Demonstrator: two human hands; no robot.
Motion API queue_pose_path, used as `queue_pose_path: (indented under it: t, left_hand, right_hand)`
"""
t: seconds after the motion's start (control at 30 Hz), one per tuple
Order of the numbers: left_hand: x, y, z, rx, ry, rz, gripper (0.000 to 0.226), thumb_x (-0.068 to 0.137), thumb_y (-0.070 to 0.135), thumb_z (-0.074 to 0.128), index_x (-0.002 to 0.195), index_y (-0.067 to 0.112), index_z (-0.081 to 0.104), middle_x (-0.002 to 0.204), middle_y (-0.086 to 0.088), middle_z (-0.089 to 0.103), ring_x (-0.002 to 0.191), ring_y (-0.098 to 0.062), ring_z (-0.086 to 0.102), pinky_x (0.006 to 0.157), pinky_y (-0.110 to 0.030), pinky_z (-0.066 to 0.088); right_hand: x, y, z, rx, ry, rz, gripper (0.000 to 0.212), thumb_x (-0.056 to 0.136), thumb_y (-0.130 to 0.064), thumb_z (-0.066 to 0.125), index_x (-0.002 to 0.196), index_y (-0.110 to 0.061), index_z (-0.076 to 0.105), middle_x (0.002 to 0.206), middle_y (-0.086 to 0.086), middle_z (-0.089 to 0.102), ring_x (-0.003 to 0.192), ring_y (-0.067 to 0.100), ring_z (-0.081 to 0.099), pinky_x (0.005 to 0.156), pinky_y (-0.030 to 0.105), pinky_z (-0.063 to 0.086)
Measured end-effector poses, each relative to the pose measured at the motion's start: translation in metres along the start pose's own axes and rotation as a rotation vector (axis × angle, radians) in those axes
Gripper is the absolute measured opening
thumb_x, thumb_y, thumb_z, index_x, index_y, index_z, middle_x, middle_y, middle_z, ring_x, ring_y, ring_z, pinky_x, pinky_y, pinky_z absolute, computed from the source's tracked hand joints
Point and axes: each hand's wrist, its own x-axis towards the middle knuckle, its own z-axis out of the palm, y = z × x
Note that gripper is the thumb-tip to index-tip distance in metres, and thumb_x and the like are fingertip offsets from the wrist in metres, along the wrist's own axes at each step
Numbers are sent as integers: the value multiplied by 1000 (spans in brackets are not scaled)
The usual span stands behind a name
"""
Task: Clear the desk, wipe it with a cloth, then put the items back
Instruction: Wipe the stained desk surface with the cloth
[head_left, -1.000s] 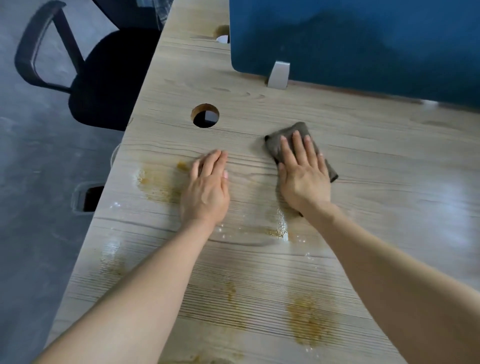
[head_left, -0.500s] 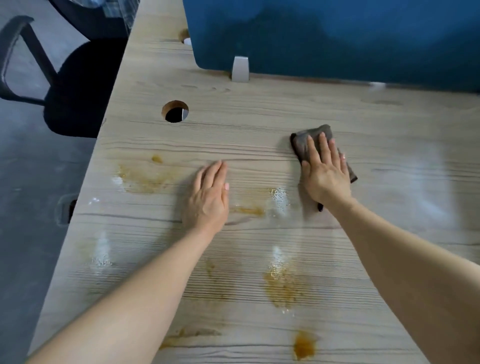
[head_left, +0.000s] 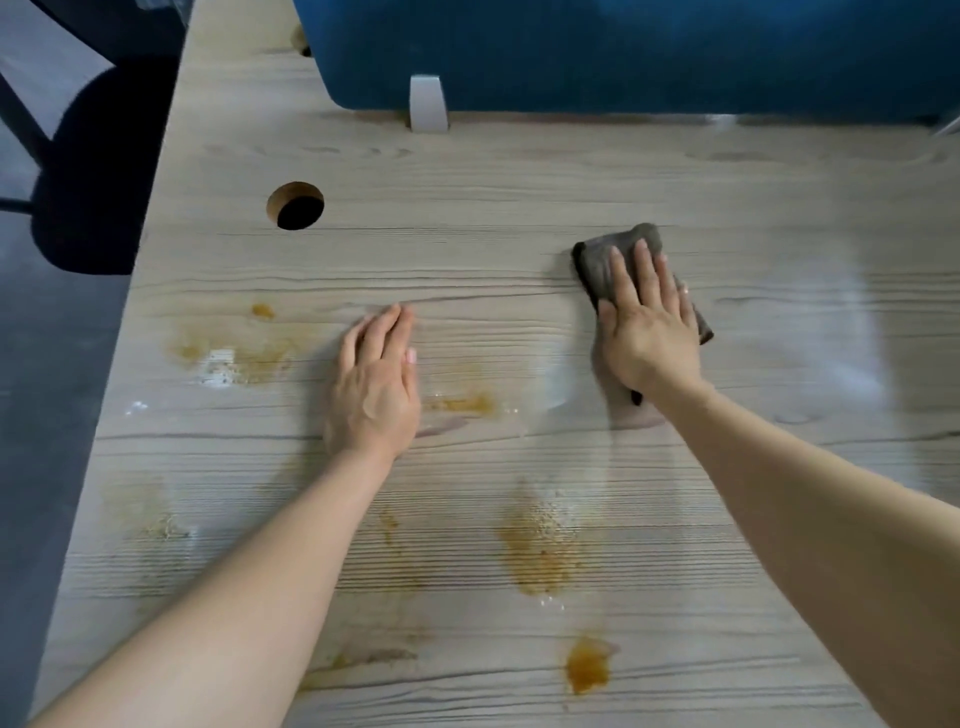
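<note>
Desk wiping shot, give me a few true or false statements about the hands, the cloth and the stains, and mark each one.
1. The right hand presses flat on the grey cloth. True.
2. The left hand holds a spray bottle. False: it holds nothing and rests flat on the desk, palm down.
3. Orange-brown stains remain on the desk nearer the person. True.
4. The cloth lies over the round cable hole. False: the hole is uncovered, far to the left of the cloth.
5. A blue divider panel stands at the far side of the desk. True.
</note>
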Motion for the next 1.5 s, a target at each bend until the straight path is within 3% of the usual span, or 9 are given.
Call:
queue_pose_path:
  t: [0.07,0.3,0.53,0.63,0.87,0.97,1.03,1.2,1.5]
  left_hand:
    - [1,-1,2,-4,5,2,44,99,23,33,143,20,39,147,4,38,133,-22,30,109,-34,29]
    - [0,0,-2,-14,-8,3,44,99,23,34,143,19,40,148,4,37,132,-22,30,111,-34,27]
    - [2,-1,-1,-33,3,-7,45,100,26,30,143,20,39,148,5,37,134,-21,28,110,-35,29]
    - [2,-1,-1,-44,10,12,44,100,26,32,143,20,40,147,4,38,132,-22,30,108,-36,31]
    - [10,18,-19,-157,98,-74,40,98,27,34,129,11,54,134,-7,50,119,-31,43,101,-37,31]
    - [4,79,-23,-160,148,-156,34,93,25,48,125,15,54,130,-4,48,117,-26,44,96,-35,35]
    - [-1,126,-6,-134,74,-114,43,91,29,52,131,13,49,136,-5,44,123,-26,41,103,-35,32]
    - [-3,169,44,-10,-1,-249,63,98,31,37,149,3,12,158,-11,8,145,-27,7,116,-35,1]
    - [4,111,29,176,-40,-144,69,95,32,36,151,15,0,159,-9,-4,146,-25,-4,117,-35,-2]
  right_hand:
    - [-8,-17,7,10,33,32,56,100,-34,29,151,-26,10,159,1,3,146,20,-2,117,40,1]
    - [-49,-63,12,-18,-163,-441,55,101,-38,28,150,-36,3,158,-10,-4,146,12,-6,115,30,-5]
    - [-4,-6,0,1,-7,6,54,101,-35,25,151,-25,8,159,2,0,146,20,-4,118,40,1]
    - [-34,-42,10,8,15,-92,58,96,-39,25,151,-26,11,159,1,3,146,20,-1,117,38,2]
    - [-64,-75,4,177,-288,-306,55,101,-37,31,151,-28,10,159,-4,-2,146,15,-1,119,36,1]
    - [-67,-52,-11,357,-27,-260,42,96,-25,37,135,-16,50,146,2,42,125,29,42,99,42,39]
    - [-76,-21,-17,347,201,-144,37,88,-15,42,118,-11,63,126,6,59,106,33,53,83,40,44]
    - [-94,61,-9,118,257,-16,35,90,-18,46,121,-9,59,124,10,56,106,33,51,83,38,36]
    - [-99,75,12,50,263,-67,39,93,-23,44,127,-8,54,129,10,54,110,30,50,88,37,33]
